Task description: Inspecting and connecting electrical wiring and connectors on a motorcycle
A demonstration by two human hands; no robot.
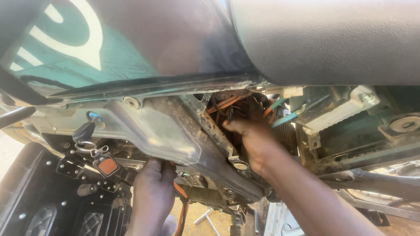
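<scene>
I look at the side of a motorcycle under its black seat (323, 39) and dark tank with a teal and white pattern (65, 48). My right hand (253, 140) reaches into the opening in the frame, its fingertips among orange and teal wires (227, 103); what the fingers grip is hidden. My left hand (153, 188) comes up from below and presses against the underside of a dusty grey side cover (166, 126). Its fingers are curled under the cover's edge.
A key with a ring and an orange tag (106, 165) hangs in a lock (92, 117) at the left. A grey box-shaped part (337, 113) sits right of the opening. An orange cable (181, 209) hangs below. A metal tool (205, 216) lies on sandy ground.
</scene>
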